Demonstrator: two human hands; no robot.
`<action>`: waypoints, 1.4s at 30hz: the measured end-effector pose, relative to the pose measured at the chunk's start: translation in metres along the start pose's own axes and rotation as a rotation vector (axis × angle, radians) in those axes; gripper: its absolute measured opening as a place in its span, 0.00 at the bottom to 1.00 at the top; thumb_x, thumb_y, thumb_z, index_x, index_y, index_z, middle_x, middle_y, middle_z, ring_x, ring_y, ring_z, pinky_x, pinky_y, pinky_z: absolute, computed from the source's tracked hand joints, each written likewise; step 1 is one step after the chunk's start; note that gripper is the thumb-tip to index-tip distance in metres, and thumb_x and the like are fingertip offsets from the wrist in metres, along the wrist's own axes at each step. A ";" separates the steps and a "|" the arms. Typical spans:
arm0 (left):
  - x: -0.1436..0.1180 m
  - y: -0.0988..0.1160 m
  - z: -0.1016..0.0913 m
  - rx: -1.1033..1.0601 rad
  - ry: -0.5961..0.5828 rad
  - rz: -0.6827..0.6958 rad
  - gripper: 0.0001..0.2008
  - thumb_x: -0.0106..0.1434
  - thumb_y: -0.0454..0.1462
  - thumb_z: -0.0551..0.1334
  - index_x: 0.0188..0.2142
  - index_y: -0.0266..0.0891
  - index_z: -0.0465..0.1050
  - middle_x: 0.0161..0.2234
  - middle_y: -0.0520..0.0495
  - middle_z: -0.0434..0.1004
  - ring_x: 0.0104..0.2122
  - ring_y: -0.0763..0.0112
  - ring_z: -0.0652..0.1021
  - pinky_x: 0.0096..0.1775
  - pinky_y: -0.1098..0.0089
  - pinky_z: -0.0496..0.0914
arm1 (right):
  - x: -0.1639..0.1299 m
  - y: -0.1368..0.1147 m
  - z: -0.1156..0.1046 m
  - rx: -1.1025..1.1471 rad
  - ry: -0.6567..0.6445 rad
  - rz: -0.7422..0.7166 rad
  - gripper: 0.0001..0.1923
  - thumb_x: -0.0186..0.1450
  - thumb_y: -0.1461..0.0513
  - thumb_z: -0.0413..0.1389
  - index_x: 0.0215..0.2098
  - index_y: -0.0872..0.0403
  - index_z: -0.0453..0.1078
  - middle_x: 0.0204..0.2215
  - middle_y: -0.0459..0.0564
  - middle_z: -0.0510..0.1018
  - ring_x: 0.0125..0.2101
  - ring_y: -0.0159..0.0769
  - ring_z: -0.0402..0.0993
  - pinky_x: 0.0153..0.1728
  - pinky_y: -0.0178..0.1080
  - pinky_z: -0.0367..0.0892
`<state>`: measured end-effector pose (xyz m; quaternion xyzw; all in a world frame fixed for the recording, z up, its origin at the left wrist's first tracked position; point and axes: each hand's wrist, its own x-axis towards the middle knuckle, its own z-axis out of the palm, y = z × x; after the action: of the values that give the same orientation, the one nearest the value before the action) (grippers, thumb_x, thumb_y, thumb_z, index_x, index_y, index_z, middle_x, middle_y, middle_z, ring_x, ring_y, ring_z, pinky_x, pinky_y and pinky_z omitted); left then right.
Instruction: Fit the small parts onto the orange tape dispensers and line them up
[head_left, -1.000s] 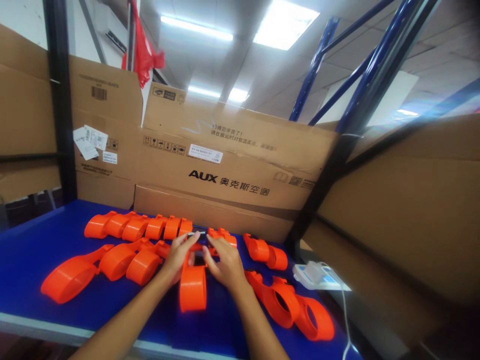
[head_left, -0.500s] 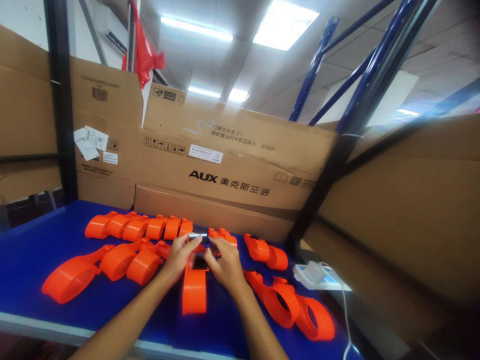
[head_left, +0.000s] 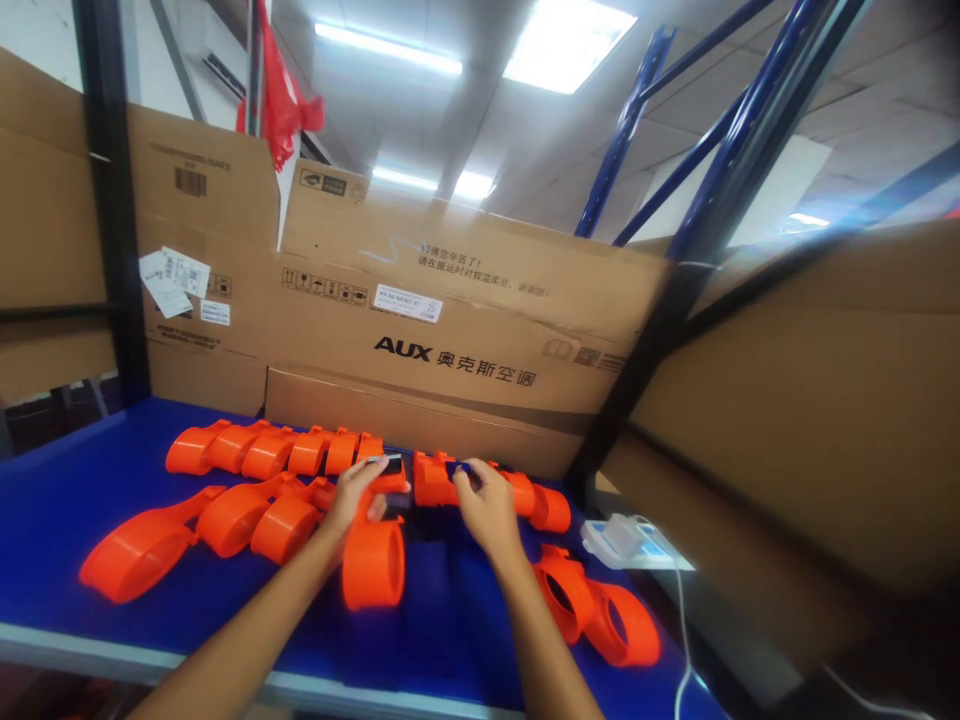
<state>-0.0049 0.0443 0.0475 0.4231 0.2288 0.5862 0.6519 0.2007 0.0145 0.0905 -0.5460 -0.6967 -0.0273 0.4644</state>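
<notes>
Looks like mid-assembly: left hand [head_left: 352, 497] pinches the orange holder [head_left: 373, 555] at 6 o'clock on the blue surface [head_left: 90, 480], right hand [head_left: 484, 505] grips another orange piece [head_left: 435, 478] at 1 o'clock, probably needs careful lining up.

Orange parts [head_left: 373, 562]: moulded plastic, smooth, semi-gloss, light sheen on the curves. Table top [head_left: 90, 470]: blue, smooth, matt, pale metal-looking front edge. Boxes [head_left: 450, 330]: brown corrugated cardboard, matt, creased, white paper labels [head_left: 407, 302]. Rack posts [head_left: 739, 130]: painted metal, blue, glossy. Red bag [head_left: 281, 100]: thin shiny plastic film.
</notes>
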 end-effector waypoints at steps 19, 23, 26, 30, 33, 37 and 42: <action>-0.008 -0.005 0.005 0.086 0.058 -0.015 0.19 0.54 0.50 0.68 0.30 0.35 0.72 0.21 0.45 0.80 0.09 0.81 0.62 0.14 0.75 0.56 | -0.007 -0.011 -0.022 -0.027 -0.112 -0.196 0.14 0.68 0.61 0.52 0.50 0.51 0.75 0.40 0.52 0.81 0.40 0.40 0.78 0.40 0.40 0.71; -0.007 -0.008 0.003 0.122 0.036 0.010 0.19 0.54 0.51 0.68 0.31 0.36 0.73 0.10 0.56 0.65 0.08 0.78 0.62 0.14 0.76 0.53 | -0.007 -0.047 -0.013 0.010 -0.218 -0.373 0.21 0.70 0.61 0.53 0.61 0.46 0.67 0.47 0.52 0.77 0.48 0.40 0.74 0.49 0.42 0.70; -0.007 -0.009 0.002 0.128 0.031 0.021 0.19 0.54 0.51 0.68 0.30 0.37 0.73 0.10 0.58 0.63 0.08 0.79 0.61 0.13 0.76 0.53 | -0.006 -0.059 -0.005 -0.029 -0.269 -0.404 0.20 0.69 0.60 0.54 0.60 0.47 0.68 0.46 0.52 0.76 0.47 0.39 0.74 0.48 0.41 0.70; -0.008 -0.004 0.003 0.118 0.019 0.010 0.19 0.54 0.51 0.69 0.29 0.37 0.72 0.09 0.58 0.62 0.08 0.79 0.62 0.13 0.77 0.53 | -0.005 -0.057 -0.003 -0.025 -0.264 -0.408 0.17 0.69 0.60 0.54 0.56 0.48 0.70 0.45 0.52 0.76 0.46 0.39 0.74 0.48 0.41 0.70; -0.008 0.006 0.001 -0.024 0.022 -0.043 0.20 0.56 0.53 0.66 0.29 0.37 0.73 0.11 0.55 0.65 0.10 0.78 0.63 0.14 0.76 0.55 | -0.003 -0.049 -0.006 -0.009 -0.188 -0.362 0.14 0.70 0.60 0.54 0.53 0.49 0.71 0.45 0.53 0.78 0.46 0.40 0.75 0.47 0.41 0.70; -0.007 0.018 -0.007 -0.238 0.111 -0.082 0.21 0.59 0.55 0.62 0.33 0.39 0.73 0.18 0.51 0.72 0.12 0.76 0.66 0.15 0.74 0.60 | -0.005 -0.033 -0.007 -0.112 -0.144 -0.249 0.10 0.67 0.60 0.57 0.45 0.50 0.74 0.41 0.52 0.80 0.41 0.41 0.76 0.40 0.40 0.70; -0.006 0.016 -0.010 -0.296 0.107 -0.105 0.20 0.59 0.54 0.63 0.31 0.39 0.72 0.15 0.52 0.69 0.11 0.76 0.65 0.15 0.74 0.60 | -0.017 -0.023 0.005 -0.307 -0.262 -0.071 0.04 0.62 0.59 0.62 0.36 0.48 0.75 0.30 0.48 0.80 0.31 0.40 0.76 0.28 0.35 0.62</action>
<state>-0.0235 0.0413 0.0540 0.2779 0.1962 0.6006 0.7236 0.1790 -0.0041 0.0869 -0.5844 -0.7576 -0.0784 0.2800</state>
